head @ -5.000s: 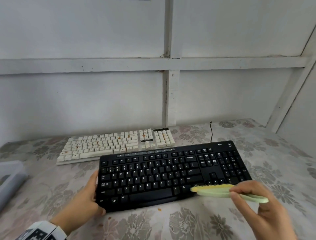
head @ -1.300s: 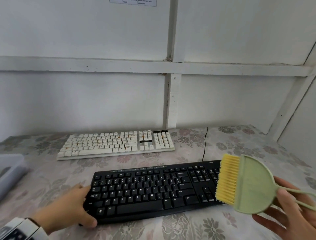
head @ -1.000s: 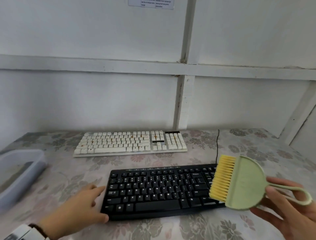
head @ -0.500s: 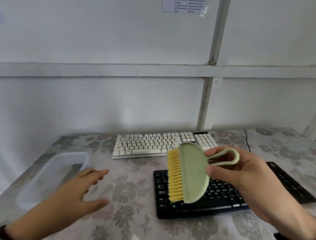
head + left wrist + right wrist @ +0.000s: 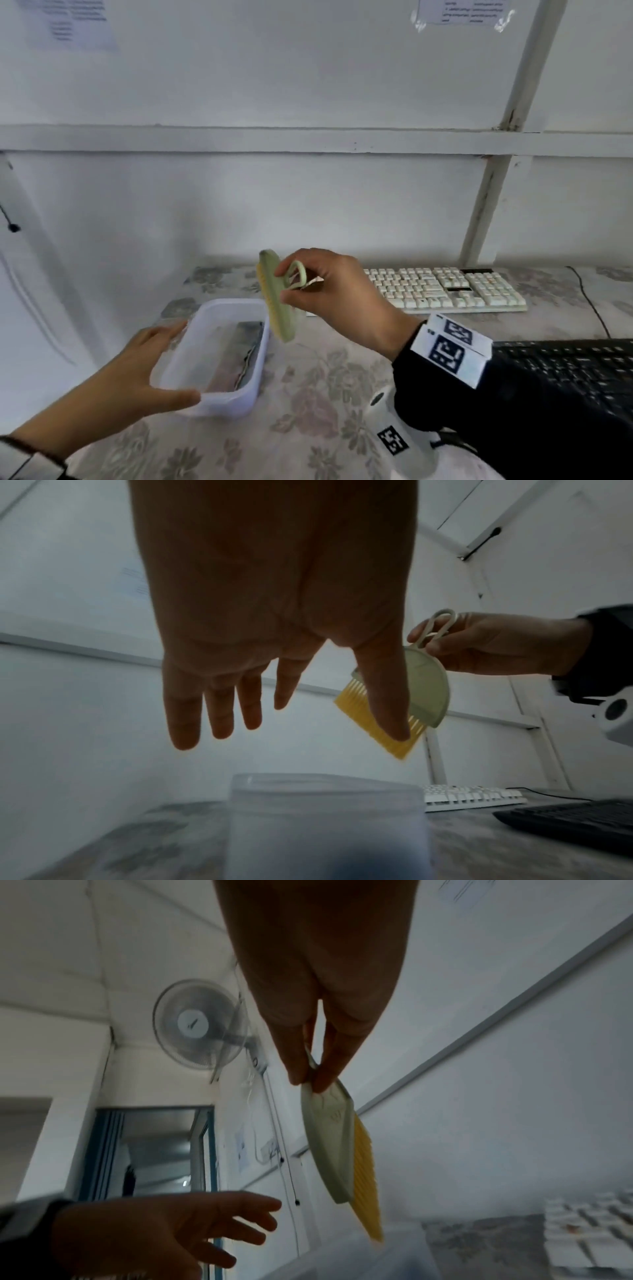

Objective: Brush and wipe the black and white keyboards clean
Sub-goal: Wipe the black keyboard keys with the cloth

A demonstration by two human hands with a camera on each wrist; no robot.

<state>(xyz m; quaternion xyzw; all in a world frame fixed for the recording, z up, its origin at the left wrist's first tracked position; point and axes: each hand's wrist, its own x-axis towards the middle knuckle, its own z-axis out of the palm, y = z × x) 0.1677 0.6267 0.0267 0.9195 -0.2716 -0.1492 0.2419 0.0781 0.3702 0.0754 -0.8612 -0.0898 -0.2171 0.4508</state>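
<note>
My right hand (image 5: 337, 297) pinches the green brush (image 5: 278, 301) by its loop handle above the clear container (image 5: 219, 404); it looks light and rigid. My left hand (image 5: 137, 373), fingers extended, steadies the container's rim.

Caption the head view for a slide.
Right hand holds green brush above clear tub; left hand steadies it.

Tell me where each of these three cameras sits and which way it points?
Head: worn on the head, looks down at the table; shows the left hand at the plastic tub and the right hand holding the brush.
Left wrist: under the left palm, looks along the fingers at the tub.
Right wrist: under the right hand, looks along its fingers pinching the brush toward the wall fan.
All three show the brush and both hands.
</note>
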